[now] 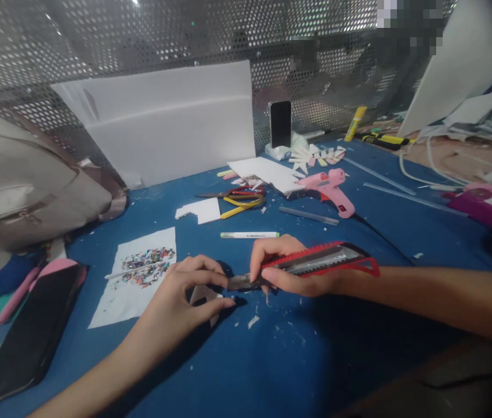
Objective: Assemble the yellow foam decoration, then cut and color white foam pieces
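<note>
My right hand (287,270) grips a red box cutter (322,259), its handle lying back along the palm and wrist. The blade (238,283) is out and points left. My left hand (194,284) is curved, with the thumb apart from the fingers, and its fingertips are close to the blade tip; whether they touch it I cannot tell. Under that hand lies a small white piece (199,294), partly hidden by the fingers. White scraps (253,321) are scattered on the blue tabletop (246,371) below the blade.
Behind the hands lie a green-and-white pen (249,235), scissors (232,193), a white cut board (267,173) and a pink glue gun (329,190). Sparkly bits lie on white paper (109,305) at left, near a black phone (28,331). Another phone (281,125) stands upright behind.
</note>
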Tool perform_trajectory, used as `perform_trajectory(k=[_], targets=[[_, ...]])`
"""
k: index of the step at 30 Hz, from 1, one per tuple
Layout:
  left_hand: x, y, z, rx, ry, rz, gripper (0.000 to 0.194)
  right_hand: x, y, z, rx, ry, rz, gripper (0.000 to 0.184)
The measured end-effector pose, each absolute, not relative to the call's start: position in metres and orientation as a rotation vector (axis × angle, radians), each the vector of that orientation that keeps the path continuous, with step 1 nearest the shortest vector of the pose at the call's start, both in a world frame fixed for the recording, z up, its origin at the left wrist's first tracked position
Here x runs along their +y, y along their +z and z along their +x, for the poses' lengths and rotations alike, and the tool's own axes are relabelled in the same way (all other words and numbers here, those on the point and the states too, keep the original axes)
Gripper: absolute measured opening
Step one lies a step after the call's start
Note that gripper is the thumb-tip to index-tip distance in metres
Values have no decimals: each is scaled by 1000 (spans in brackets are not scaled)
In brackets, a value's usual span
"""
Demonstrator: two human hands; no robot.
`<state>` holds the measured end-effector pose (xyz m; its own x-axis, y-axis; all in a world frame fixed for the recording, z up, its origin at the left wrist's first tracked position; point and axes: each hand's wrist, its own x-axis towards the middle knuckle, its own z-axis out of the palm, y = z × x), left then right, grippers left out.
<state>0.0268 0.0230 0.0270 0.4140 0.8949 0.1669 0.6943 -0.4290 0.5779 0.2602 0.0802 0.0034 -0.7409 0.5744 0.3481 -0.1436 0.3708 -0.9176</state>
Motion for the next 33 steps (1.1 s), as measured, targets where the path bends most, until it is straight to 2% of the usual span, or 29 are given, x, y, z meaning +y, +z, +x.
perform_trajectory(k=[5, 14, 17, 27, 33], targets=[[27, 30, 31, 1349, 627, 2230, 11, 80, 0, 263, -1942, 1383, -319, 8], [30, 22, 39, 1352, 421, 2399, 6, 85, 7, 263, -1650, 1343, -450, 23], [30, 22, 48, 1350, 397, 2401, 3, 88, 3, 262, -1582, 1363, -483, 24], [26, 25, 46, 1302, 345, 2415, 15, 99, -6, 260, -1414, 1387, -567, 25], [17, 25, 33, 1294, 326, 2415, 11, 99, -6, 259, -1426, 1395, -583, 25]])
